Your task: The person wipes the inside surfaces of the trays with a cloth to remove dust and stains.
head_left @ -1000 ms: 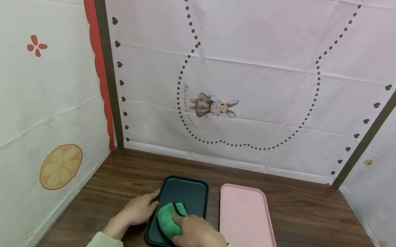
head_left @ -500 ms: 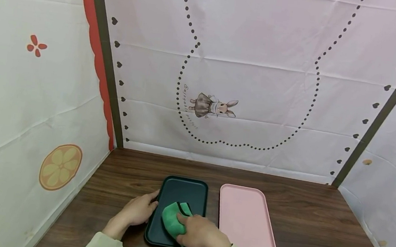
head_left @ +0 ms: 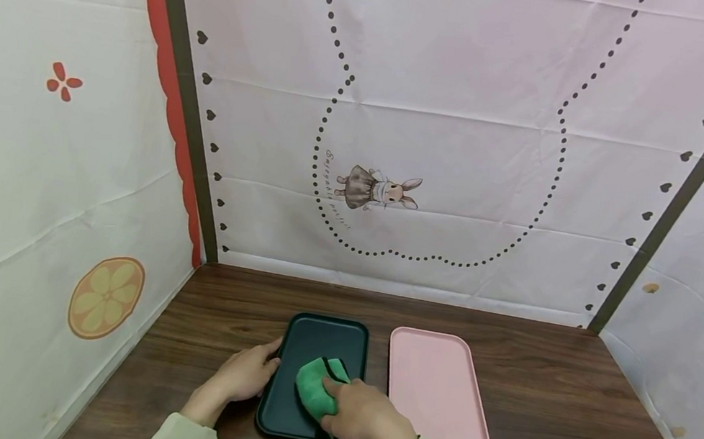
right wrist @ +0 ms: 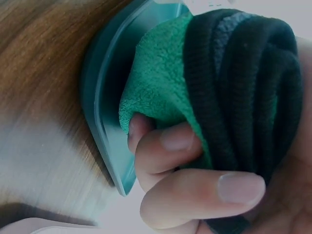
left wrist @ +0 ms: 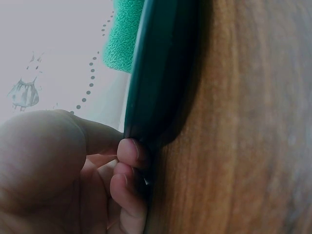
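A dark green tray (head_left: 325,336) lies on the wooden table, its long sides running away from me. My left hand (head_left: 245,374) holds its left edge; in the left wrist view the thumb lies at the rim (left wrist: 132,105) and the other fingers curl against the tray's outer side. My right hand (head_left: 364,415) grips a bunched green cloth (head_left: 315,388) with black edging and presses it on the tray's near half. Fingers curl round the folded cloth (right wrist: 161,68) in the right wrist view, where its dark hem (right wrist: 243,92) shows in several layers.
A pink tray (head_left: 439,392) lies just right of the dark green one, with a narrow strip of table between them. Printed white fabric (head_left: 457,152) stands behind and at both sides of the wooden table (head_left: 566,403).
My right hand has slid the cloth a little to the right across the dark green tray. The left hand and both trays stay in place.
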`<state>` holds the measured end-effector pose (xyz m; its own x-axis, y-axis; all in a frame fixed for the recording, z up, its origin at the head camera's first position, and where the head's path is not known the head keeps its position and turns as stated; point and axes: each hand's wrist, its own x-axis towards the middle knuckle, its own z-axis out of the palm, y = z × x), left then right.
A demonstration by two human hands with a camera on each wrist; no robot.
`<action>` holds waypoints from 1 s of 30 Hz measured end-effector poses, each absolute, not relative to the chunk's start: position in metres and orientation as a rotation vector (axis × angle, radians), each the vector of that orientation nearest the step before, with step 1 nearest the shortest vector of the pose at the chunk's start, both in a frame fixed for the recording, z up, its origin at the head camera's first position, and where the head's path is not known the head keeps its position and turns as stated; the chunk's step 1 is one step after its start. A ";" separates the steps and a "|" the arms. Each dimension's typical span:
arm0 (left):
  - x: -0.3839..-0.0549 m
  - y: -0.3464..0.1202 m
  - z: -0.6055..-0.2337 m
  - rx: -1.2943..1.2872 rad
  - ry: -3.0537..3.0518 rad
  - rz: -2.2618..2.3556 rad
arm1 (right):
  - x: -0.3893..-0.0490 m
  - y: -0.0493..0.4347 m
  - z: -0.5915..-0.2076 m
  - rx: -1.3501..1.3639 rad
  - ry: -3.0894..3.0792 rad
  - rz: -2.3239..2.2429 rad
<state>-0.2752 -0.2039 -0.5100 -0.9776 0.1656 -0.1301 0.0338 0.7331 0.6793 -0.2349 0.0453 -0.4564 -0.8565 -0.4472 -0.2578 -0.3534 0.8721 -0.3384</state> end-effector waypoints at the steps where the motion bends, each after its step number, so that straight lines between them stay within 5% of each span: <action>1: -0.275 -0.204 -0.510 0.158 2.752 1.073 | -0.234 0.046 -0.456 -0.596 2.720 -0.408; 30: -0.274 -0.203 -0.509 0.150 2.775 1.070 | -0.230 0.053 -0.462 -0.768 2.853 -0.402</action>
